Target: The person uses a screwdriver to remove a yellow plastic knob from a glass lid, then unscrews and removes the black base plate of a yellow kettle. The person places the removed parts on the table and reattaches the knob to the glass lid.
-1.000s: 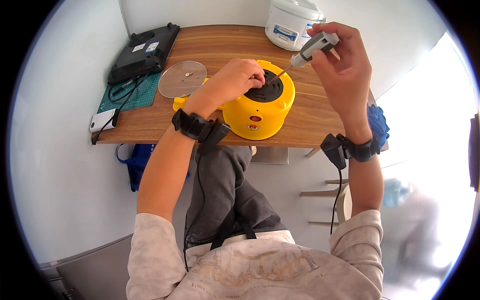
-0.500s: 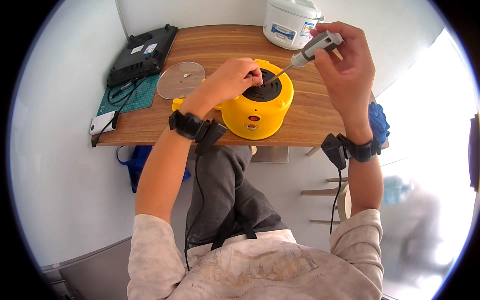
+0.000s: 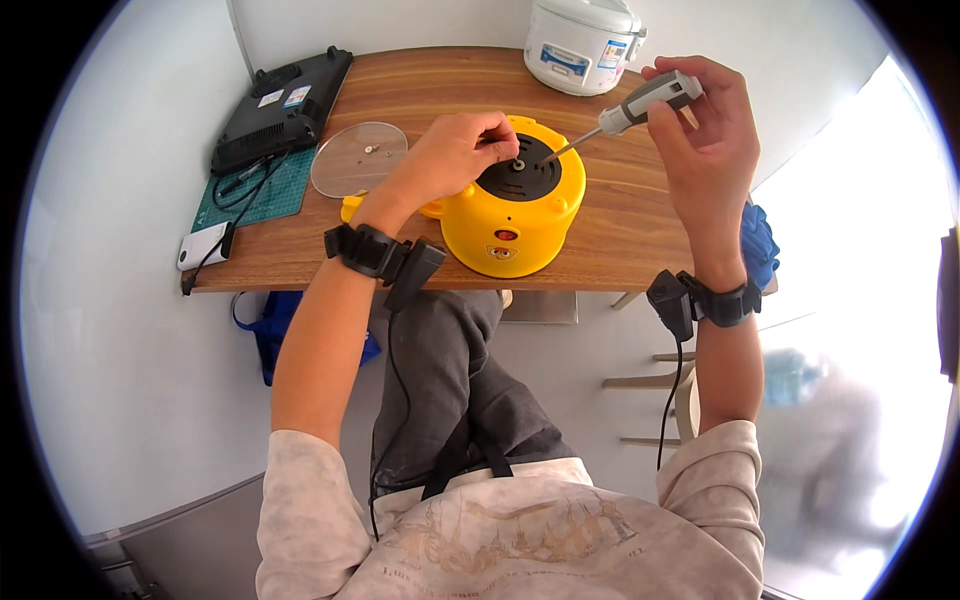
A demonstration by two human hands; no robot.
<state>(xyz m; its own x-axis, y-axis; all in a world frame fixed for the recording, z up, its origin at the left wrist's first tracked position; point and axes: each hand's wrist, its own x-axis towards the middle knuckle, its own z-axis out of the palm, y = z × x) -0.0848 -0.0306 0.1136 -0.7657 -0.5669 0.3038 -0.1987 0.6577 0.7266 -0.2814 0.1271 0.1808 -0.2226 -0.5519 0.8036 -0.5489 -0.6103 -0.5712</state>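
Two bare hands work over a round yellow plastic appliance [image 3: 512,222] turned bottom-up near the front edge of a brown wooden tabletop [image 3: 420,95]. The left hand [image 3: 455,155] rests on the appliance's black circular base plate [image 3: 520,175], its fingers [image 3: 497,140] pinched close together at the plate's centre; what they pinch is too small to make out. The right hand [image 3: 705,130] is raised to the right of the appliance, fingers wrapped firmly around the grey handle of a slim screwdriver [image 3: 625,112]. The screwdriver slants down to the left, its metal tip at the base plate close to the left fingertips. Left of the appliance lies a clear round lid [image 3: 358,160], next to a green cutting mat [image 3: 270,195] and a flat black device [image 3: 282,110]. A white rice cooker [image 3: 583,42] stands at the tabletop's far edge.
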